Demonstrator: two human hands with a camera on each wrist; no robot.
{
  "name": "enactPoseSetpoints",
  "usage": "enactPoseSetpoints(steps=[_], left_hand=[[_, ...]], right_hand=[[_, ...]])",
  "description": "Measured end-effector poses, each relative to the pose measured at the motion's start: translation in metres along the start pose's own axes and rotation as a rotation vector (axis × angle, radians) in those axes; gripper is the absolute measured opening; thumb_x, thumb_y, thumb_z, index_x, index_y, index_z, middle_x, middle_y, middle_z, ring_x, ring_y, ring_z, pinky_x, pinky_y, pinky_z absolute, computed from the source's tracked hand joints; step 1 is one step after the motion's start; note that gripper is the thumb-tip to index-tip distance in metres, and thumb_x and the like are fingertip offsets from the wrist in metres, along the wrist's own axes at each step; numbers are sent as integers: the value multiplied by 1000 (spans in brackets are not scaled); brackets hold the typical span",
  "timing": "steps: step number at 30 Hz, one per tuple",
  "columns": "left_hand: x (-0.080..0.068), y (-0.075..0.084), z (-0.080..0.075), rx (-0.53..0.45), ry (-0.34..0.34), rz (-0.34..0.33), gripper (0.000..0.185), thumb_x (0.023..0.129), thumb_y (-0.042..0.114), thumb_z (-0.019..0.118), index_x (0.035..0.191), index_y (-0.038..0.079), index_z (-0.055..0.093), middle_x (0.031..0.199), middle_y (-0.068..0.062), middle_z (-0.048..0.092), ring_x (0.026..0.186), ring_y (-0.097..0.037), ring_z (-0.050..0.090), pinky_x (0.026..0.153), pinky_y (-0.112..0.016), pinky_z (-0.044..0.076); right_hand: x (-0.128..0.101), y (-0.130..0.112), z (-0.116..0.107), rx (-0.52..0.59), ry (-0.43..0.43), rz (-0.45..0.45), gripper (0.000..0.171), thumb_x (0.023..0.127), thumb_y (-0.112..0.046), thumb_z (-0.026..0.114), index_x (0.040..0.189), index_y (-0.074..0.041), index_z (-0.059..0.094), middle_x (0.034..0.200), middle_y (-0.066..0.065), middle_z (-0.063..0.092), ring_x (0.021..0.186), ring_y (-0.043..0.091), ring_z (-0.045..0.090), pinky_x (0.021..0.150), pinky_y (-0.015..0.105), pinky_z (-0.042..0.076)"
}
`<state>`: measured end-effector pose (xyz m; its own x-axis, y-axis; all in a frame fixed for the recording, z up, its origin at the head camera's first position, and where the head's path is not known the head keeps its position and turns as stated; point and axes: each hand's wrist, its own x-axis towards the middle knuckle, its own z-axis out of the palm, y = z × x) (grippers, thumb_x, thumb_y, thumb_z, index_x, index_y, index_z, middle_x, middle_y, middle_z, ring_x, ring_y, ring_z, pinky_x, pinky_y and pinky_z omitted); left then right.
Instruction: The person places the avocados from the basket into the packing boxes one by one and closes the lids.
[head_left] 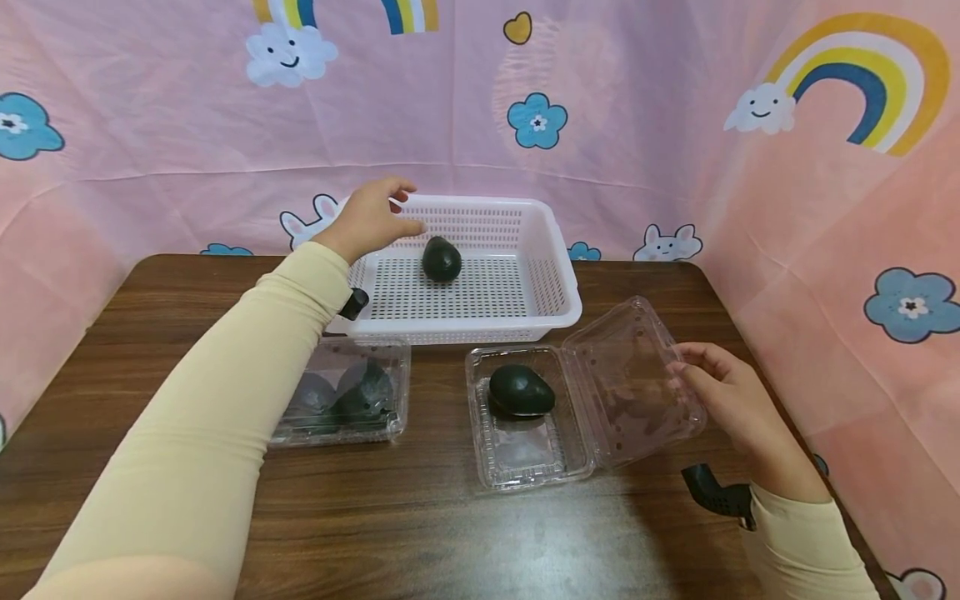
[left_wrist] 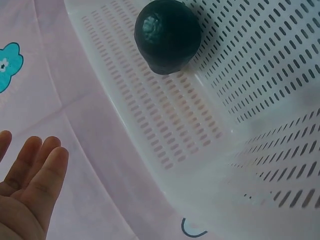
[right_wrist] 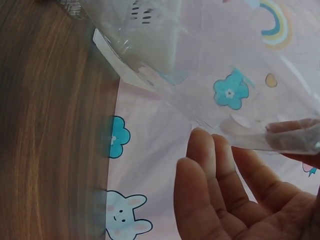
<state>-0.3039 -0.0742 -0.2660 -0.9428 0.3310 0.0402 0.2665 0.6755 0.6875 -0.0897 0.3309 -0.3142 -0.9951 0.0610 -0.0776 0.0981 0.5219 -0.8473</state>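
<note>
My left hand (head_left: 375,218) reaches over the left back part of a white slotted basket (head_left: 566,292), fingers loosely spread and holding nothing. Inside lies a dark green avocado (head_left: 441,260), just right of and below my fingertips. The left wrist view shows that avocado (left_wrist: 167,35) apart from the hand (left_wrist: 32,190). My right hand (head_left: 731,400) pinches the edge of the raised lid (head_left: 626,392) of a clear plastic clamshell box (head_left: 577,450). Another avocado (head_left: 521,390) rests in its base. In the right wrist view, thumb and fingers lie on either side of the lid (right_wrist: 200,95).
On the left, a closed clear clamshell box (head_left: 397,400) with avocados (head_left: 363,392) inside sits partly behind my left sleeve (head_left: 195,417). The brown wooden table (head_left: 390,533) meets a pink printed cloth (head_left: 637,192) at the back and right side.
</note>
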Motion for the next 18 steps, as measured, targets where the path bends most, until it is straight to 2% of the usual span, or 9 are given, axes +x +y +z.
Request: enactPoseSetpoints(steps=[6,18], left_hand=[[9,-5,7,-28,15,-10,63,90,20,65,144,2,38,140,-22,43,127,-36,43,100,-48,41],[21,-8,15,-40,22,-49,64,90,22,64,146,3,38,141,-21,44,126,-34,44,99,-46,42]], right_hand=[[0,0,1,-18,5,12,43,102,-24,48,134,5,43,99,-7,58,80,2,61,67,23,54],[-1,1,2,-12,20,-24,40,102,-22,50,131,5,45,96,-10,60,79,3,61,65,24,54]])
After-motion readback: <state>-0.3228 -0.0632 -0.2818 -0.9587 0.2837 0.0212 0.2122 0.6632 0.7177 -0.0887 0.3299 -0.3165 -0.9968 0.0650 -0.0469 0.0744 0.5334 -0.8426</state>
